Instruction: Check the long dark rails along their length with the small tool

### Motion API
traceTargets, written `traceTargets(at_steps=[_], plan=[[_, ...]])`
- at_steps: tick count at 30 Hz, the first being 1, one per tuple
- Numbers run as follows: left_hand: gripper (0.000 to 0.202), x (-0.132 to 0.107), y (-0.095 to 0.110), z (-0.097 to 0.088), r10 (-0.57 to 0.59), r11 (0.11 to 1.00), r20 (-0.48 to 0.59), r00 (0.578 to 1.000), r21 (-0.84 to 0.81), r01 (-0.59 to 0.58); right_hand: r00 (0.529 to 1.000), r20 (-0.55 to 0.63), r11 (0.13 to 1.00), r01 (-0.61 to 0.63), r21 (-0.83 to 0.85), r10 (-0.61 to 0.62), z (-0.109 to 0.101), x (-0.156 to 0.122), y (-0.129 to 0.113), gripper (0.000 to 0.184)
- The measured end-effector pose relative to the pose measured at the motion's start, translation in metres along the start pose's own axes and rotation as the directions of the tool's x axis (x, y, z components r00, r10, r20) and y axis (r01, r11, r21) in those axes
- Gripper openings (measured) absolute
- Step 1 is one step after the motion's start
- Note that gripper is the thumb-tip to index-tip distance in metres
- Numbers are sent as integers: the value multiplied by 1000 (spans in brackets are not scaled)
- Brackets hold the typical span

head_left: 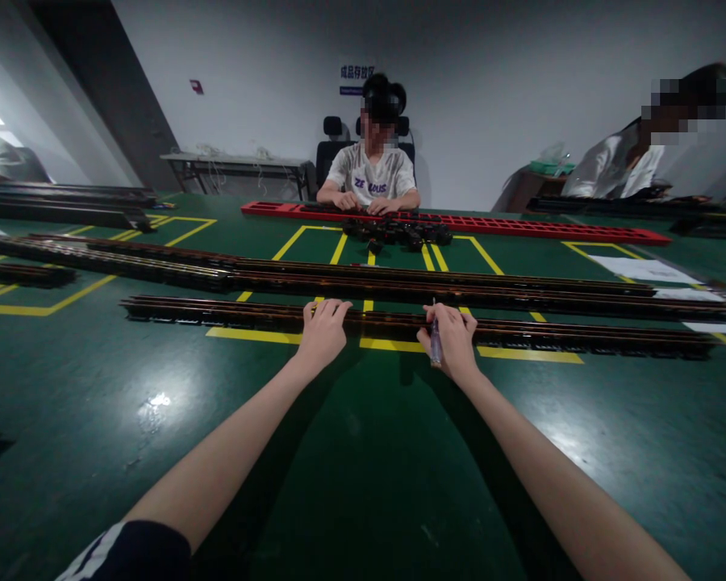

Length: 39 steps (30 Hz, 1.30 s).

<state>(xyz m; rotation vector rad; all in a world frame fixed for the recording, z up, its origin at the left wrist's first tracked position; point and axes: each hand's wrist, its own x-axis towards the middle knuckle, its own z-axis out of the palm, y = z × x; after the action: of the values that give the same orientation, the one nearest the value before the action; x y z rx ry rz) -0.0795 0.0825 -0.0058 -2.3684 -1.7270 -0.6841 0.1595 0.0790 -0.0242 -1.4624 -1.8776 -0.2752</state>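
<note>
A long dark strip (581, 334) with brownish edges lies crosswise on the green table in front of me. My left hand (325, 327) is closed over it left of the middle, its fingertips hidden behind the far edge. Further right, my right hand (452, 335) holds a small screwdriver (436, 343) with a translucent purplish handle, its thin tip pointing away from me. The fingers of that hand also rest against the strip. Just beyond lies a bundle of similar long dark strips (520, 292), running nearly parallel.
Yellow tape lines (393, 344) mark the green table (363, 484). Across it, a person (372, 173) sits behind a long red slotted frame (520, 226) and a pile of small black parts (399, 232). Papers (641, 269) lie at right; more dark strips (60, 211) lie at left.
</note>
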Motion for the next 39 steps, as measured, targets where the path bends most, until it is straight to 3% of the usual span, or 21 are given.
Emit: traceTargets(at_steps=[9, 17, 22, 32, 39], plan=[[47, 0, -1, 1, -7, 1000, -22, 1000, 0, 7, 999, -1, 997, -32, -71, 32, -5, 1, -2, 23], [45, 0, -2, 1, -4, 1000, -5, 1000, -1, 4, 994, 18, 993, 106, -44, -106, -4, -3, -2, 17], [44, 0, -1, 0, -6, 1000, 5, 1000, -9, 6, 999, 44, 1000, 20, -2, -20, -1, -1, -1, 14], [38, -2, -3, 2, -32, 999, -27, 999, -6, 32, 995, -25, 993, -93, 70, 95, 4, -1, 4, 21], [37, 0, -4, 7, -2, 1000, -45, 999, -6, 1, 999, -24, 999, 35, -13, -35, 9, -4, 5, 14]])
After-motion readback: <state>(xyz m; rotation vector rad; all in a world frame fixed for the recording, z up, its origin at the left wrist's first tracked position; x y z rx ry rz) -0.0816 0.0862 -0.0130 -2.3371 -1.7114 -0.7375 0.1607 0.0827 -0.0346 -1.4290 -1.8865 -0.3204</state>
